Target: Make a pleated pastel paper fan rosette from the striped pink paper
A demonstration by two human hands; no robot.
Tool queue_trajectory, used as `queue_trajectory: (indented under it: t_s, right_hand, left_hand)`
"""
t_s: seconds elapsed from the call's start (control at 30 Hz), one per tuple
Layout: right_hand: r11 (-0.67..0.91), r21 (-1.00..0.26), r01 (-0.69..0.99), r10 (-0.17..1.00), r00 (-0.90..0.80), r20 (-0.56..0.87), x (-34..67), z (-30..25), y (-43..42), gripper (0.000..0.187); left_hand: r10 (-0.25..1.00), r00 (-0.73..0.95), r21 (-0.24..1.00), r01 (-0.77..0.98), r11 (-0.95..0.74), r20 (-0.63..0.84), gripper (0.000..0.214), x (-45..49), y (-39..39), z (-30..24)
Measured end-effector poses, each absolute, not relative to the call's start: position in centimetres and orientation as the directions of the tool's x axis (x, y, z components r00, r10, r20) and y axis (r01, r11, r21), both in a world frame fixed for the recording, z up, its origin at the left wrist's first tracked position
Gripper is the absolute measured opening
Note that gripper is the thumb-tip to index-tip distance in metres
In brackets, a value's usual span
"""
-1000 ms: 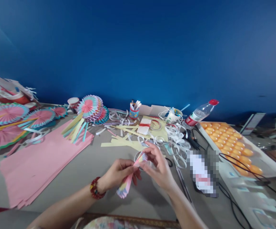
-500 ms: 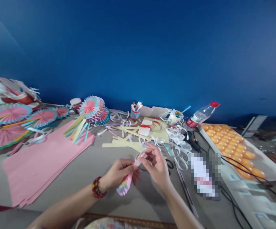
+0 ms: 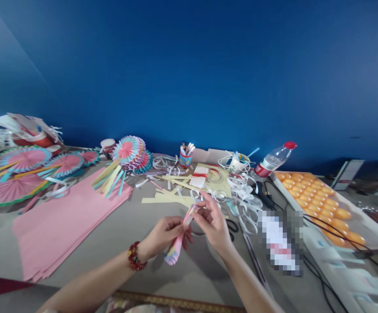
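Between my hands is a narrow strip of pleated paper (image 3: 175,251), pink with yellow and lilac, its folds bunched together. My left hand (image 3: 167,234) is closed around its middle, thumb on top, and the lower end fans out slightly below the fingers. With thumb and fingertips, my right hand (image 3: 213,221) pinches the upper end of the same paper. Yellow paper strips (image 3: 165,198) lie just beyond my hands. Black-handled scissors (image 3: 232,228) rest to the right of my right hand, partly hidden.
Pink paper sheets (image 3: 68,226) are stacked at left, near folded paper fans (image 3: 28,160) and a pleated rosette (image 3: 128,151). Behind stand a pen cup (image 3: 185,159) and a tilted bottle (image 3: 273,161). Curled white strips (image 3: 247,204), a metal ruler (image 3: 254,256) and cables lie at right.
Both hands keep hold of the pleated paper. Its lower end has swung slightly right and looks narrower. The whole view has shifted a little.
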State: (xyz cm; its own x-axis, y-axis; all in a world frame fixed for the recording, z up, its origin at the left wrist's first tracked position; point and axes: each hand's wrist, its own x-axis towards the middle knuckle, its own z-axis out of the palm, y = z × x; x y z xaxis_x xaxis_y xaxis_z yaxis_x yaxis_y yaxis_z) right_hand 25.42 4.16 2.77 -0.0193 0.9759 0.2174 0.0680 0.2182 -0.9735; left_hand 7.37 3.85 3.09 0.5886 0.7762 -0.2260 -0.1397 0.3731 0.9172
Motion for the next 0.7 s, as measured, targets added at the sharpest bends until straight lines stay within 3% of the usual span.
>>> queue_trajectory:
  t_s: [0.23,0.37,0.47,0.53,0.6,0.7]
  right_hand:
    - [0.285,-0.951,0.12,0.958,-0.01,0.286,25.2,2.7,4.4,0.056]
    - [0.374,-0.877,0.302,0.924,-0.038,0.381,25.4,1.8,4.6,0.055]
    - [0.473,-0.663,0.58,0.83,-0.04,0.557,25.6,1.4,4.5,0.048]
    - [0.532,-0.468,0.706,0.744,-0.125,0.656,25.7,1.5,4.1,0.032]
    - [0.599,-0.339,0.726,0.694,-0.258,0.672,25.6,1.8,3.6,0.019]
    - [0.631,-0.255,0.733,0.648,-0.317,0.693,25.4,2.1,2.9,0.025]
  left_hand:
    - [0.777,0.581,0.937,-0.07,0.343,-0.241,0.042,6.5,4.4,3.6]
    - [0.787,0.553,0.911,-0.111,0.396,-0.274,0.042,6.6,4.9,2.3]
    - [0.798,0.524,0.886,-0.16,0.436,-0.298,0.043,6.8,5.2,0.8]
    - [0.818,0.488,0.879,-0.188,0.439,-0.304,0.043,7.0,5.3,0.0]
    - [0.842,0.454,0.885,-0.206,0.418,-0.292,0.043,7.1,5.3,-0.3]
    - [0.854,0.446,0.897,-0.209,0.39,-0.267,0.042,7.2,5.2,-0.2]
